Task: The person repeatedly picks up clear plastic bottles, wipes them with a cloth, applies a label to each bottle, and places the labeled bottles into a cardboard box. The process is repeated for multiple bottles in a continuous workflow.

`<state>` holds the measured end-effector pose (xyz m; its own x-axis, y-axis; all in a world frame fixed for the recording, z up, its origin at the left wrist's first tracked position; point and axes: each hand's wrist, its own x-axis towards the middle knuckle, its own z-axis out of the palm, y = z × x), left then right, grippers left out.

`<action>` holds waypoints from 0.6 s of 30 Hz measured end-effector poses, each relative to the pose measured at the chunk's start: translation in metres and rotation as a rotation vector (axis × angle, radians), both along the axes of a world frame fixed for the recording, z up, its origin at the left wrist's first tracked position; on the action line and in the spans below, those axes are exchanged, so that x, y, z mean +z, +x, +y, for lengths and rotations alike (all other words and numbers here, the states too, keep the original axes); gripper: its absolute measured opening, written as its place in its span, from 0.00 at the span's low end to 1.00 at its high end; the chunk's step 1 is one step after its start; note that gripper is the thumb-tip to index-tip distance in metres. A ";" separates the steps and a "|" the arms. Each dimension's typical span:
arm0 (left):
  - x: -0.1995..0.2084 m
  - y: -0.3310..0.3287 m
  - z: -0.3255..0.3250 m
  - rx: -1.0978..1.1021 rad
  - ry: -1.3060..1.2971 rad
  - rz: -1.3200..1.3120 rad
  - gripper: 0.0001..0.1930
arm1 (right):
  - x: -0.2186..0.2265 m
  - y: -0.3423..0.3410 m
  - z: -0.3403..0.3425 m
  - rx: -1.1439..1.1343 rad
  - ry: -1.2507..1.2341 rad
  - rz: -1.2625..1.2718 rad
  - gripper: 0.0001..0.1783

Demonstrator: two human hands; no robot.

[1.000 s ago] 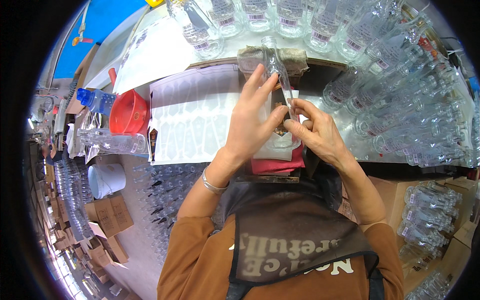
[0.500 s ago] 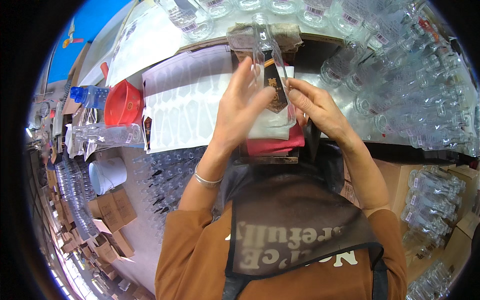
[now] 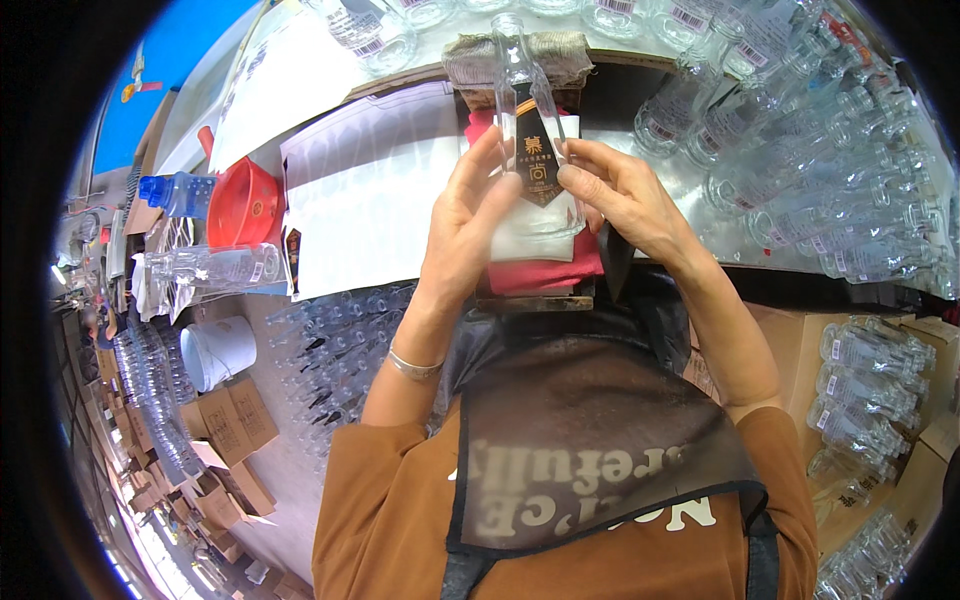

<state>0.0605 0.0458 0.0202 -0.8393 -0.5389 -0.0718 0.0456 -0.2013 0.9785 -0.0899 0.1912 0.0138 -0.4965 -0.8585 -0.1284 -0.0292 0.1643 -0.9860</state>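
Note:
A clear glass bottle (image 3: 514, 72) lies tilted on the padded stand in front of me, its neck pointing away. On its upper face is a long black tie-shaped label (image 3: 538, 160) with gold marks and an orange band. My left hand (image 3: 466, 215) grips the bottle's left side, thumb by the label's edge. From the right, my right hand (image 3: 640, 205) holds the other side, its thumb resting near the label's right edge. Under the bottle are a white pad (image 3: 515, 247) and a red cloth (image 3: 545, 277). A folded beige cloth (image 3: 467, 62) supports the neck end.
A large white label sheet (image 3: 365, 200) covers the table at left, beside a red plastic scoop (image 3: 243, 205) and a lying glass bottle (image 3: 215, 267). Many clear bottles (image 3: 840, 190) crowd the right side. A white bucket (image 3: 218, 352) and cardboard boxes (image 3: 230, 420) stand lower left.
My left thumb has drawn back from across the label to the bottle's left side, uncovering more of the label. My right thumb has moved slightly toward the label's edge.

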 end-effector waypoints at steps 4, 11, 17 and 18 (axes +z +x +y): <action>0.000 -0.001 0.006 0.016 -0.041 0.027 0.33 | -0.003 0.000 -0.002 -0.016 0.018 0.042 0.36; 0.004 -0.002 0.009 0.007 -0.057 0.016 0.34 | -0.002 0.002 -0.001 -0.031 -0.005 0.034 0.35; -0.002 -0.003 0.006 0.032 -0.046 0.039 0.32 | 0.001 0.003 -0.001 -0.037 0.002 0.049 0.35; -0.002 -0.003 0.006 0.031 -0.051 0.036 0.32 | 0.000 0.003 -0.001 -0.040 0.000 0.054 0.35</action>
<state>0.0575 0.0519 0.0183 -0.8235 -0.5672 -0.0140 0.0860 -0.1492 0.9851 -0.0867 0.1900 0.0138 -0.5363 -0.8380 -0.1005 -0.0759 0.1665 -0.9831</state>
